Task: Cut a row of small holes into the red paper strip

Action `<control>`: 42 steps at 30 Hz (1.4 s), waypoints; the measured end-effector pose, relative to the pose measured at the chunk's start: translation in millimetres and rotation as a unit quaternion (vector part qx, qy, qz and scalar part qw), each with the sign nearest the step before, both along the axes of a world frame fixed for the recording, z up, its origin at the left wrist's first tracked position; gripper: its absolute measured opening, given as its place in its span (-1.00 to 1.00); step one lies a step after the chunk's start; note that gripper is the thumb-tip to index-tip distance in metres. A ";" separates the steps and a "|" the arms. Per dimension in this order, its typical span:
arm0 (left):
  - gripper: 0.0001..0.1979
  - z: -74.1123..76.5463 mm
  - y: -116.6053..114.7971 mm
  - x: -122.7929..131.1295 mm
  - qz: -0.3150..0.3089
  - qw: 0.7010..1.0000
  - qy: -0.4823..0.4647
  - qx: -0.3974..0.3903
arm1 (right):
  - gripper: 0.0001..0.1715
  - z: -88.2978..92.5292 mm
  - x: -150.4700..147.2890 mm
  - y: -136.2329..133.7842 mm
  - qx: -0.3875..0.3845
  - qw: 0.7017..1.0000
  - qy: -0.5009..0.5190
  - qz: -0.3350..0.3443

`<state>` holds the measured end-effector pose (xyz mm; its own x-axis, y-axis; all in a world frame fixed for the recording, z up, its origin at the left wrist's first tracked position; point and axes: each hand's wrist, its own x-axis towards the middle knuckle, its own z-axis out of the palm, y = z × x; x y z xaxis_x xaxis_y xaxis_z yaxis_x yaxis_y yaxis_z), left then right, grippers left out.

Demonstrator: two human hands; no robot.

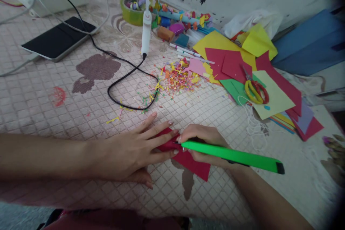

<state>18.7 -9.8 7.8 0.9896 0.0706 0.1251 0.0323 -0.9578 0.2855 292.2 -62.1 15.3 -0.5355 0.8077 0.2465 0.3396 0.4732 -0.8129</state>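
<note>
A small piece of red paper (196,163) lies on the patterned tablecloth in front of me. My left hand (137,151) rests flat with its fingers spread, the fingertips lying over the paper's left part. In my right hand (207,138) is a green utility knife (231,154), gripped near its front end with the handle slanting off to the right. The knife's tip meets the paper between the fingers of my left hand. Part of the paper is hidden under both hands.
Beyond my hands lie paper scraps (180,77), a looped black cable (109,93) and a white glue gun (146,32). Scissors (256,91) lie on coloured sheets (280,93) at right, by white string (253,129). A dark phone-like device (58,37) is at left.
</note>
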 end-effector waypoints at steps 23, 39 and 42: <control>-0.32 -1.4 5.1 -1.5 -0.008 1.000 -0.007 -0.017 | -0.78 -2.7 6.2 1.0 -0.070 0.997 0.033 0.011; -0.30 -2.7 1.3 -1.0 0.001 1.000 -0.008 -0.006 | -0.75 -1.7 4.8 0.4 -0.033 0.999 0.005 -0.005; -0.31 -1.5 -1.6 0.0 0.006 1.000 -0.004 -0.002 | -0.77 -2.1 5.4 0.5 -0.024 1.000 0.002 0.003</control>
